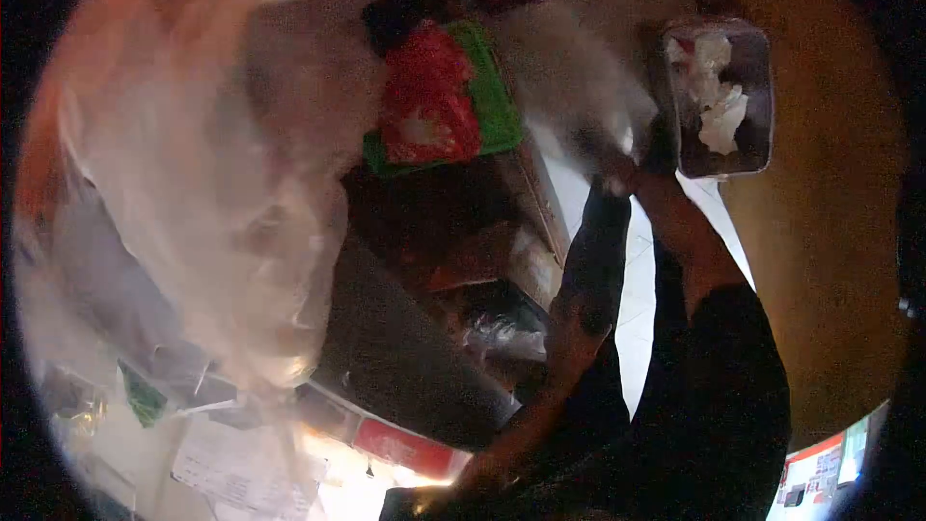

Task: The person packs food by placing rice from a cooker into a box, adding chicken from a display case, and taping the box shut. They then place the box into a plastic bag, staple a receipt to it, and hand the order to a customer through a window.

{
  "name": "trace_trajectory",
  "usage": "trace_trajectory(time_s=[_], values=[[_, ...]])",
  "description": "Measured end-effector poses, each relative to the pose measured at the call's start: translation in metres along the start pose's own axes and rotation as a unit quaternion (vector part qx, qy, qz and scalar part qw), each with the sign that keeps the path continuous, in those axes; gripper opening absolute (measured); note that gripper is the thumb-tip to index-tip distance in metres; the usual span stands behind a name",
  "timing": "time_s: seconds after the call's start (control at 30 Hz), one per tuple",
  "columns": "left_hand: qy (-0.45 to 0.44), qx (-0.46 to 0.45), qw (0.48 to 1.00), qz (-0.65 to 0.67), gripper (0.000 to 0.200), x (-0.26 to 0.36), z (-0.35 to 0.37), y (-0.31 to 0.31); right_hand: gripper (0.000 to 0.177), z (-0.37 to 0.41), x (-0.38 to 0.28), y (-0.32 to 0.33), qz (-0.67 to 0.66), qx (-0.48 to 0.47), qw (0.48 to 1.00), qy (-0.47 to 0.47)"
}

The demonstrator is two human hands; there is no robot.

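Both hands meet near the centre right, dark and blurred. My left hand (610, 177) and my right hand (652, 185) are closed at the lower end of a pale, translucent plastic bag (579, 77). Their separate fingers are hard to make out. To the right of them stands a clear rectangular tub (770, 106) with pale, crumpled pieces inside. Left of the bag, a red packet (424, 101) lies on a green tray (494, 87).
Large translucent plastic sheeting (222, 164) hangs at the left. A brown surface (820, 260) extends along the right. Shiny clear plastic (502, 333) lies in a dark container below the tray. Papers (241, 463) and a red item (405, 446) appear at the bottom left.
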State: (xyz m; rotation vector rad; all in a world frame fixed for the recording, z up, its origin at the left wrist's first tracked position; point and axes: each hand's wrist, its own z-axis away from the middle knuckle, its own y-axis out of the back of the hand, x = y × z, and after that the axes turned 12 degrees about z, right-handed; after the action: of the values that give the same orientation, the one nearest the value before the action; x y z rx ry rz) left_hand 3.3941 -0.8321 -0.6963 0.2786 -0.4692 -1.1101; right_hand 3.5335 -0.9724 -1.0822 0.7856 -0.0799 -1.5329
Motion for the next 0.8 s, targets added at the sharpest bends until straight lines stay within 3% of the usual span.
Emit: trace_trajectory(time_s=[0.03,0.1,0.17,0.2,0.23,0.27,0.3,0.33,0.4,0.47,0.5,0.53,0.57,0.6,0.63,0.67,0.8], values=[[0.021,-0.018,0.999,0.027,0.084,0.016,0.0,0.02,0.023,0.03,-0.037,0.027,0.009,-0.014,0.999,0.05],[0.042,-0.036,0.997,0.06,0.082,0.021,0.003,0.021,0.023,0.127,-0.094,0.019,0.022,-0.05,0.986,0.158],[0.009,-0.003,1.0,-0.017,0.081,-0.003,0.003,-0.007,0.024,0.158,-0.124,0.04,0.031,-0.086,0.959,0.268],[0.009,-0.001,1.0,-0.014,0.081,-0.004,0.001,-0.009,0.022,0.183,-0.137,0.066,-0.187,0.091,0.929,0.306],[0.018,-0.006,1.0,-0.002,0.081,-0.003,0.001,-0.01,0.029,0.186,-0.161,0.09,-0.207,0.098,0.909,0.348],[0.028,-0.012,0.999,0.01,0.082,-0.003,0.004,-0.008,0.038,0.188,-0.179,0.115,-0.16,0.207,0.882,0.391],[0.029,-0.011,0.999,0.012,0.082,-0.002,0.006,-0.008,0.03,0.195,-0.193,0.173,-0.09,0.371,0.818,0.43],[0.024,-0.007,0.999,0.023,0.081,-0.001,0.008,-0.008,0.025,0.197,-0.206,0.229,-0.017,0.522,0.721,0.454],[0.022,-0.001,0.999,0.033,0.08,0.0,0.01,-0.009,0.029,0.186,-0.225,0.262,-0.106,0.459,0.763,0.442],[-0.016,0.015,0.999,0.038,0.08,-0.002,0.011,-0.012,0.032,0.121,-0.246,0.25,-0.015,0.576,0.684,0.448],[-0.015,0.016,0.999,0.037,0.08,-0.005,0.011,-0.017,0.032,0.118,-0.244,0.25,-0.015,0.577,0.682,0.449],[-0.095,0.124,0.976,-0.154,0.08,-0.009,0.01,-0.023,0.032,0.114,-0.243,0.249,-0.038,0.564,0.711,0.419],[-0.17,0.225,0.899,-0.334,0.079,-0.009,0.011,-0.027,0.033,0.112,-0.243,0.248,-0.059,0.549,0.738,0.388],[-0.168,0.226,0.9,-0.331,0.079,0.007,0.014,-0.012,0.033,0.11,-0.242,0.248,-0.08,0.532,0.763,0.358],[-0.083,0.111,0.979,-0.151,0.08,0.022,0.017,0.006,0.034,0.109,-0.242,0.248,-0.1,0.515,0.786,0.326],[0.006,-0.01,0.999,0.037,0.081,0.032,0.015,0.02,0.035,0.108,-0.241,0.248,-0.121,0.499,0.807,0.292],[-0.031,0.015,0.999,-0.012,0.081,0.029,0.019,0.005,0.039,0.103,-0.239,0.245,-0.2,0.388,0.885,0.161]])
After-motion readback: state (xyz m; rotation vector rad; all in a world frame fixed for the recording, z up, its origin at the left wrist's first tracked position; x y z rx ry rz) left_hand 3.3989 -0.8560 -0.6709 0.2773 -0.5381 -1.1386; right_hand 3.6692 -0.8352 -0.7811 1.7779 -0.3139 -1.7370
